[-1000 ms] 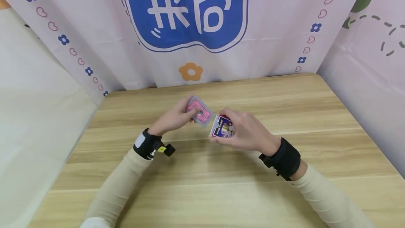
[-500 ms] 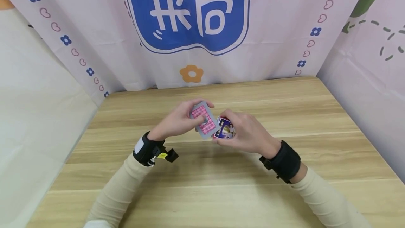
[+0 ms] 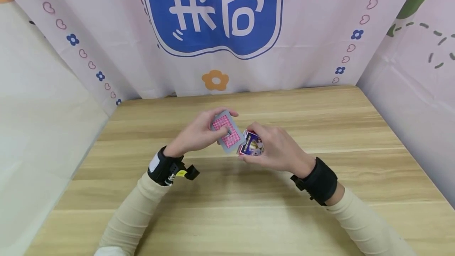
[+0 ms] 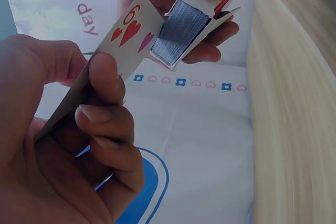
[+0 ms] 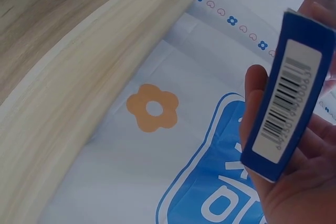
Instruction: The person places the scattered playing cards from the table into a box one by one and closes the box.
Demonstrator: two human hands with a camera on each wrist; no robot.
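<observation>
My left hand [image 3: 197, 132] pinches a playing card [image 3: 232, 140], thumb on its red-checked back. The left wrist view shows its face as a six of hearts [image 4: 127, 32], with fingers curled beneath it. My right hand [image 3: 281, 147] grips a small card box [image 3: 252, 145] above the table. The box's opened end points at the left hand, and a packed deck [image 4: 182, 27] shows inside, with a flap folded out. One corner of the card overlaps the box's mouth in the head view. A barcode label [image 5: 287, 100] marks the blue closed end of the box.
Both hands work over a wooden table [image 3: 227, 216]. A printed cloth [image 3: 302, 66] with a blue emblem hangs at its back edge, and pale cloth [image 3: 46, 137] covers the left side. Each wrist wears a black strap [image 3: 316, 181] with a camera.
The left hand has moved right and toward the box, turning the card so its corner comes up to the box's mouth, then drawn back slightly. The right hand has barely moved.
</observation>
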